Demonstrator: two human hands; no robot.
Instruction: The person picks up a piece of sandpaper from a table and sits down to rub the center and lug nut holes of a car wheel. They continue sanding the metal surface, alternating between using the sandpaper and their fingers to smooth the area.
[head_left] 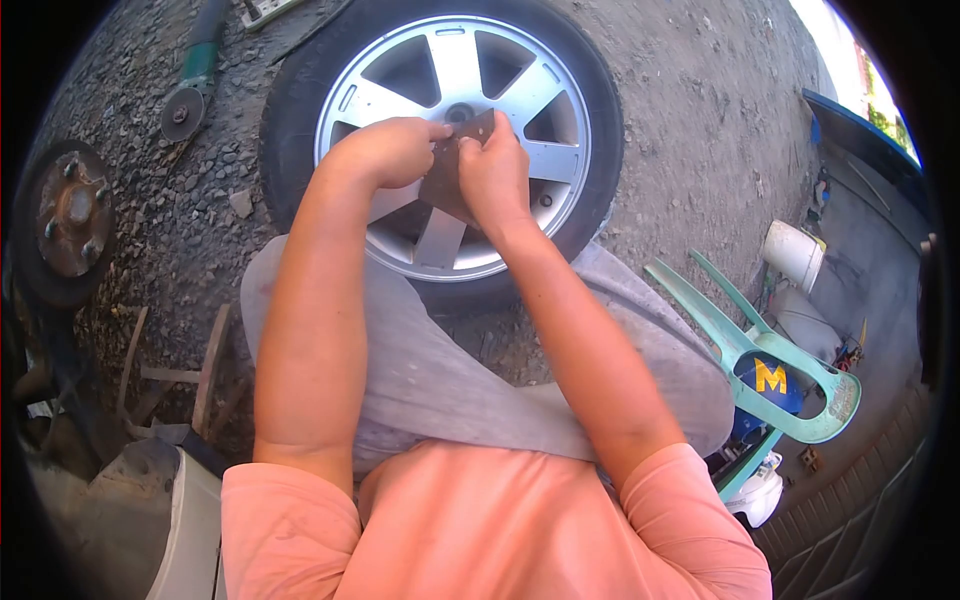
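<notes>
A dark brown rectangular sheet [447, 185], which looks like sandpaper, is held up between my two hands over the wheel's hub. My left hand [392, 152] is closed, its fingers pinching the sheet's upper left side. On the upper right part of the sheet, my right hand [497, 172] grips with the thumb laid over its face. Below them lies a car wheel, with a silver spoked rim [455, 62] and a black tyre [300, 95]. My hands cover part of the spokes and the lower hub area.
An angle grinder [200, 65] lies on gravel at the upper left. A rusty brake disc hub [75, 207] stands at the far left. To the right are an overturned green plastic chair [735, 340], a blue container with a yellow M [770, 378] and a white bucket [793, 255].
</notes>
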